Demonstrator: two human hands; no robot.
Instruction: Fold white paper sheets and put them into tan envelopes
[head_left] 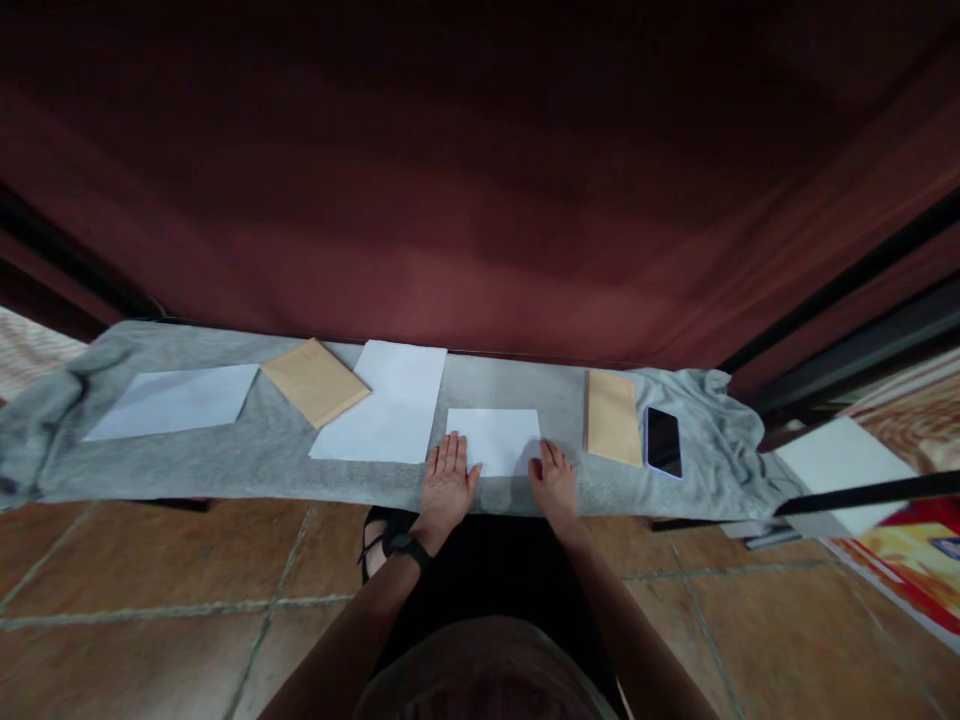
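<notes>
A small white sheet of paper lies flat on the grey cloth in front of me, about half the size of the large sheets to its left. My left hand rests on its lower left corner, palm down with the fingers stretched out. At the lower right edge of the same paper is my right hand, its fingers curled in and closed on the edge. Whether the paper is folded cannot be made out.
Left of my hands lie large white sheets, a brown envelope overlapping them, and another white sheet. To the right are brown envelopes and a phone. The grey cloth covers a narrow bench against a dark red surface.
</notes>
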